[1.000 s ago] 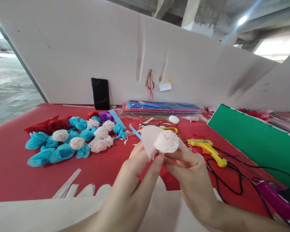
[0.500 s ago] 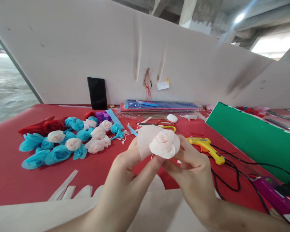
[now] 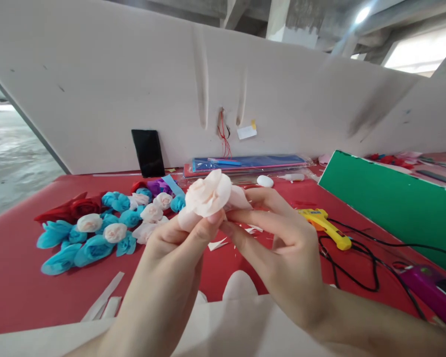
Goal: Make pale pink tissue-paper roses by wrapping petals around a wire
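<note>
Both my hands hold a pale pink paper rose up over the red table. My left hand pinches its base from below with thumb and fingers closed. My right hand grips its loose outer petal and base from the right, fingers pressed together. The rose is tilted to the left, its spiral centre facing away from my right hand. Small paper scraps lie on the table under it.
A heap of blue, white, red and purple paper flowers lies at left. A yellow glue gun with a black cord sits at right, by a green board and a purple tool. Paper sheets and a black phone stand at the back wall. Cream paper strips lie near me.
The rose has risen and turned to the left in my hands. My right fingers have moved over its outer petal, folding it against the bloom.
</note>
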`<state>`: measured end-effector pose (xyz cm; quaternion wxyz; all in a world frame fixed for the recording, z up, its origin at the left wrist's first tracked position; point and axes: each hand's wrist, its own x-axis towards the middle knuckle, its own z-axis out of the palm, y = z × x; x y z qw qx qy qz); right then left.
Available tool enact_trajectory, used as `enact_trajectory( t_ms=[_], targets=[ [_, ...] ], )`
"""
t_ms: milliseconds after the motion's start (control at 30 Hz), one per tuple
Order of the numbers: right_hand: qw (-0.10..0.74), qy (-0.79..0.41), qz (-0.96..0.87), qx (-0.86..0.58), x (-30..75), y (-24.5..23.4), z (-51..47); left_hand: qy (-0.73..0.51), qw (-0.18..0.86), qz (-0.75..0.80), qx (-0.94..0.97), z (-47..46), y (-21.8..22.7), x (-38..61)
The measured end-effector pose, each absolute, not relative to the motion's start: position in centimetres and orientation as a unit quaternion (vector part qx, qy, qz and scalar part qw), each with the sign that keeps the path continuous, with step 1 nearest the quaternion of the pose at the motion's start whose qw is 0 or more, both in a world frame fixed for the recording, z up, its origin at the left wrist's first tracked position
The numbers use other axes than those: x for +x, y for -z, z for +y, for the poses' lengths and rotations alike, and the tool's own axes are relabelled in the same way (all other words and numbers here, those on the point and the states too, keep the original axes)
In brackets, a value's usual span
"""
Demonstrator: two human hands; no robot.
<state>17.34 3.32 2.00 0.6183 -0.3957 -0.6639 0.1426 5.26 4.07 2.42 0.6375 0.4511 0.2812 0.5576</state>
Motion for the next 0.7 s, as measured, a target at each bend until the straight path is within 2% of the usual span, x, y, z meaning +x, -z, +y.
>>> enact_trajectory(
  t_ms=[467, 600, 700],
  targets=[
    [0.645, -0.112, -0.663, -0.364, 17.1, -3.7, 3.6, -0.595, 0.619, 0.251, 0.447, 4.0, -4.7, 5.1],
    [0.656, -0.156, -0.647, -0.356, 17.0, -4.1, 3.5, -0.605, 0.616, 0.233, 0.447, 4.1, -4.9, 5.4],
    [0.658, -0.259, -0.614, -0.350, 17.0, -4.5, 3.3, -0.603, 0.627, 0.219, 0.442, 4.2, -4.9, 5.6]
  ],
)
